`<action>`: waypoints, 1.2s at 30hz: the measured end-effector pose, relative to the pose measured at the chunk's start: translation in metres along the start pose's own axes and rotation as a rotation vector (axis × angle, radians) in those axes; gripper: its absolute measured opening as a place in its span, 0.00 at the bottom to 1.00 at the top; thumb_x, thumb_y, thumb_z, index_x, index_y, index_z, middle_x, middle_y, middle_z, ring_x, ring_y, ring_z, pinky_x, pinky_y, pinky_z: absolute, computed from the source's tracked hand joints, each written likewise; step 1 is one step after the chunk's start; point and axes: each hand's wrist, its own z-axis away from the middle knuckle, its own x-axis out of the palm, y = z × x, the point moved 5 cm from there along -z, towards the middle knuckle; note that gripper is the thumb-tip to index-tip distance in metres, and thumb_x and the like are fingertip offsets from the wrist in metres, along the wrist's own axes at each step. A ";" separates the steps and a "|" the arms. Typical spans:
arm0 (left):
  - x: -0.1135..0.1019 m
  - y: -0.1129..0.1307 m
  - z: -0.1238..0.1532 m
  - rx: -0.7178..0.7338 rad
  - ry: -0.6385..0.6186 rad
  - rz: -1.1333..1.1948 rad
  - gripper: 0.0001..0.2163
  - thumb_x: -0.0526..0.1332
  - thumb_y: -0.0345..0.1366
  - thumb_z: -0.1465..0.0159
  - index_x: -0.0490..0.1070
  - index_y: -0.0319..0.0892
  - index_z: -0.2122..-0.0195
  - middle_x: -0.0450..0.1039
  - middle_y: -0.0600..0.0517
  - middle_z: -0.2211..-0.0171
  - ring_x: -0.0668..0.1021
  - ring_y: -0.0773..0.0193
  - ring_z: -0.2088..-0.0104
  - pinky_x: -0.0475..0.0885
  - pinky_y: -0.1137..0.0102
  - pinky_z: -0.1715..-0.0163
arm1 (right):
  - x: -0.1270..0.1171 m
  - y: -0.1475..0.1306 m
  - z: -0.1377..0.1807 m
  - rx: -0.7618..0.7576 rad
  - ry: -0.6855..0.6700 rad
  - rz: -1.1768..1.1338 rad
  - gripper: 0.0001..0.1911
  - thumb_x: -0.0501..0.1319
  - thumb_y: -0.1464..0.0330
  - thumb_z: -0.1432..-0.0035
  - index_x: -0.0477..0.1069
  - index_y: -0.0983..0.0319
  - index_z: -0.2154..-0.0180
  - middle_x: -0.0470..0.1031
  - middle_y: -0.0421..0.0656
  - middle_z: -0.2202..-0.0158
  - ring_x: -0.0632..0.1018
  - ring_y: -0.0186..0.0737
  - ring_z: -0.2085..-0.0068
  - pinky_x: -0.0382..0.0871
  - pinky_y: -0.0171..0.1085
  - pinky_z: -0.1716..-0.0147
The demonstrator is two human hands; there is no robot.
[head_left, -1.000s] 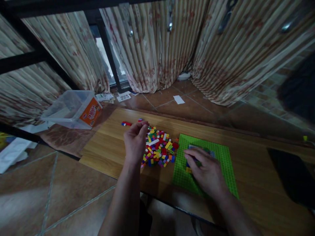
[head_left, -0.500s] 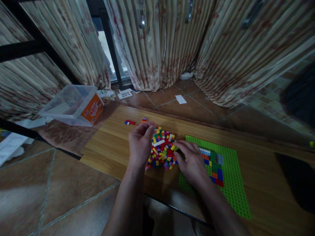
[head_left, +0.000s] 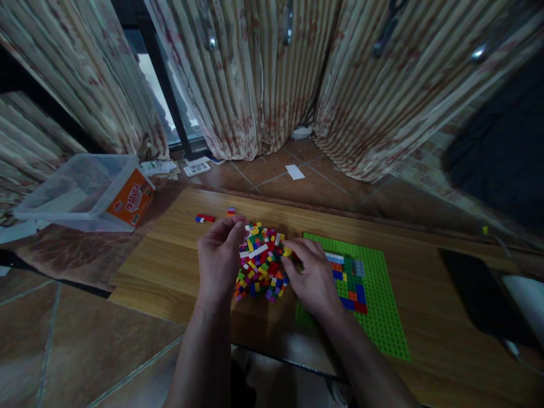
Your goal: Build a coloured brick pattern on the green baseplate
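A heap of small multicoloured toy bricks (head_left: 259,266) lies on the wooden table between my two hands. My left hand (head_left: 221,249) is over the heap's left side, thumb and forefinger pinched together; whatever they hold, if anything, is hidden. At the heap's right edge, my right hand (head_left: 312,272) has a yellow toy brick (head_left: 288,251) between thumb and fingertips. Partly under that hand is a green studded baseplate (head_left: 389,309). A block of joined bricks (head_left: 352,283) in blue, red, orange, green, white and grey sits on it, its left part hidden by my hand.
Several loose bricks (head_left: 206,217) lie near the table's far edge. A clear plastic bin (head_left: 85,192) with an orange label stands beyond the table's left end. On the right rests a black flat object (head_left: 476,289) beside a white cable. Striped curtains (head_left: 255,79) hang behind.
The view has swung to the right, so everything sits further left. The yellow brick now shows more clearly at my right fingertips. My left hand keeps its pinch.
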 end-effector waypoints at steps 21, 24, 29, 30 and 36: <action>0.031 -0.009 0.011 0.006 -0.094 -0.091 0.09 0.68 0.37 0.46 0.79 0.38 0.66 0.78 0.51 0.71 0.74 0.68 0.72 0.68 0.74 0.69 | -0.102 0.088 0.043 0.293 0.186 -0.356 0.10 0.66 0.64 0.43 0.74 0.55 0.58 0.72 0.42 0.55 0.79 0.39 0.58 0.78 0.42 0.55; 0.036 -0.012 0.011 0.004 -0.104 -0.102 0.10 0.69 0.37 0.47 0.79 0.38 0.66 0.77 0.51 0.71 0.74 0.68 0.72 0.68 0.74 0.70 | -0.104 0.089 0.044 0.280 0.159 -0.311 0.09 0.65 0.64 0.42 0.74 0.56 0.58 0.73 0.43 0.56 0.80 0.40 0.58 0.78 0.43 0.55; 0.040 -0.013 0.013 0.016 -0.131 -0.140 0.10 0.69 0.37 0.46 0.79 0.38 0.65 0.77 0.51 0.72 0.74 0.67 0.71 0.68 0.73 0.70 | -0.111 0.089 0.045 0.180 0.053 -0.064 0.14 0.62 0.62 0.39 0.74 0.55 0.52 0.76 0.46 0.50 0.78 0.46 0.50 0.74 0.48 0.49; 0.041 -0.013 0.013 0.020 -0.137 -0.150 0.10 0.68 0.37 0.46 0.79 0.37 0.65 0.77 0.51 0.72 0.74 0.67 0.71 0.68 0.73 0.69 | -0.111 0.089 0.045 0.152 0.027 -0.026 0.15 0.61 0.62 0.38 0.73 0.54 0.50 0.76 0.46 0.49 0.77 0.47 0.48 0.73 0.49 0.48; 0.042 -0.014 0.014 0.025 -0.142 -0.184 0.11 0.68 0.38 0.45 0.79 0.38 0.64 0.78 0.52 0.72 0.75 0.66 0.72 0.68 0.73 0.69 | -0.103 0.092 0.045 0.107 -0.064 0.079 0.20 0.59 0.63 0.37 0.69 0.54 0.44 0.75 0.47 0.47 0.74 0.49 0.45 0.70 0.52 0.45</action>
